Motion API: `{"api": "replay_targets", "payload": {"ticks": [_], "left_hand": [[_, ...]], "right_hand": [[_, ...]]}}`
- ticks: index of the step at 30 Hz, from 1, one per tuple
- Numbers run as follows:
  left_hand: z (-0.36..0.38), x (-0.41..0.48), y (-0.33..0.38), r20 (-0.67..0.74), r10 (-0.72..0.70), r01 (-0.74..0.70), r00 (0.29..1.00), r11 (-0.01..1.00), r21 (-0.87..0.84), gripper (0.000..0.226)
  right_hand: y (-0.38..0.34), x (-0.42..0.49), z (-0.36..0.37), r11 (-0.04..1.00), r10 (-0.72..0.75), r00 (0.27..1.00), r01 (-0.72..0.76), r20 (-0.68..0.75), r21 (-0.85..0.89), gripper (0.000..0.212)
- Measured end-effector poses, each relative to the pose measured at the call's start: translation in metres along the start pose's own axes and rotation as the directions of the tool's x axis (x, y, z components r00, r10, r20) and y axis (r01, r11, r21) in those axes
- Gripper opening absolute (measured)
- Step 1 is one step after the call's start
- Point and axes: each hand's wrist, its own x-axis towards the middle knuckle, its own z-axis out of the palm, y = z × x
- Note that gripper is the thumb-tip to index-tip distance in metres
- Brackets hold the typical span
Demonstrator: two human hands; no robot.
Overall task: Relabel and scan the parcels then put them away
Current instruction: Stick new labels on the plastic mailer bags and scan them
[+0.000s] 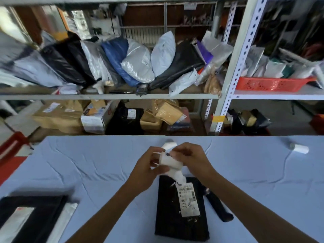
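Above parcel (172, 220), hands (145, 166) (190, 159) seemingly round labels (168, 159).

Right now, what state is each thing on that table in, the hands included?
Left hand: grips the label roll.
Right hand: pinches the same roll's top.
Label roll: held above the table, strip hanging loose.
Black parcel: flat on the table, label face up.
Spare roll: on its side, far right, untouched.
Second parcel: flat at the near left corner.
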Motion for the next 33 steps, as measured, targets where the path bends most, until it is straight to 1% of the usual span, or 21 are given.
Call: {"api": "replay_targets", "payload": {"ticks": [1,2,5,9,12,14,15,17,19,20,21,23,25,28,31,33], "left_hand": [[-0.001,-0.001,0.004,-0.001,-0.021,0.021,1.000,0.998,-0.066,0.044],[0.000,-0.004,0.010,0.009,-0.039,0.040,0.999,0.991,-0.126,0.043],[0.001,-0.011,0.028,0.038,-0.082,0.089,0.996,0.969,-0.229,0.042],[-0.001,-0.016,0.038,0.070,-0.073,0.088,0.995,0.969,-0.229,0.038],[-0.001,-0.018,0.040,0.084,-0.078,0.094,0.993,0.973,-0.211,0.031],[-0.002,-0.017,0.040,0.073,-0.076,0.090,0.994,0.972,-0.217,0.025],[-0.003,-0.018,0.041,0.072,-0.071,0.085,0.995,0.971,-0.223,0.022],[-0.004,-0.018,0.044,0.075,-0.047,0.064,0.996,0.967,-0.247,0.016],[-0.004,-0.020,0.048,0.091,-0.025,0.048,0.995,0.965,-0.258,0.020],[-0.004,-0.022,0.050,0.098,-0.014,0.039,0.995,0.965,-0.259,0.023],[-0.005,-0.023,0.053,0.100,-0.006,0.032,0.995,0.967,-0.254,0.024],[-0.005,-0.024,0.056,0.088,0.005,0.017,0.996,0.971,-0.238,0.017],[-0.006,-0.025,0.059,0.071,0.017,-0.003,0.997,0.980,-0.200,0.013],[-0.007,-0.026,0.058,0.047,0.052,-0.046,0.998,0.990,-0.135,0.032],[-0.006,-0.028,0.055,0.050,0.069,-0.061,0.996,0.988,-0.143,0.038],[-0.006,-0.028,0.051,0.051,0.072,-0.063,0.996,0.987,-0.148,0.042]], "right_hand": [[-0.005,-0.003,0.001,0.999,-0.031,0.999,0.032,-0.035,0.025,0.005],[-0.008,-0.006,0.001,0.998,-0.068,0.995,0.069,-0.069,0.009,0.005],[-0.018,-0.014,0.003,0.984,-0.165,0.982,0.157,-0.095,-0.088,0.007],[-0.026,-0.025,0.002,0.968,-0.201,0.975,0.183,-0.094,-0.171,0.004],[-0.029,-0.030,0.001,0.945,-0.215,0.971,0.181,-0.101,-0.274,0.006],[-0.033,-0.033,0.000,0.934,-0.214,0.971,0.173,-0.102,-0.314,0.004],[-0.036,-0.036,-0.002,0.931,-0.225,0.971,0.189,-0.084,-0.311,0.002],[-0.041,-0.039,-0.008,0.883,-0.315,0.949,0.298,0.012,-0.363,0.010],[-0.046,-0.042,-0.014,0.796,-0.378,0.912,0.409,0.160,-0.447,0.019],[-0.049,-0.043,-0.016,0.776,-0.385,0.902,0.432,0.197,-0.459,0.023],[-0.051,-0.043,-0.018,0.778,-0.388,0.898,0.441,0.209,-0.447,0.025],[-0.055,-0.044,-0.021,0.796,-0.403,0.892,0.452,0.206,-0.403,0.021],[-0.058,-0.047,-0.022,0.781,-0.431,0.875,0.484,0.220,-0.395,0.021],[-0.059,-0.051,-0.024,0.719,-0.449,0.850,0.527,0.276,-0.453,0.029],[-0.057,-0.052,-0.027,0.679,-0.446,0.846,0.532,0.291,-0.506,0.035],[-0.057,-0.051,-0.026,0.691,-0.419,0.864,0.503,0.279,-0.519,0.040]]}}
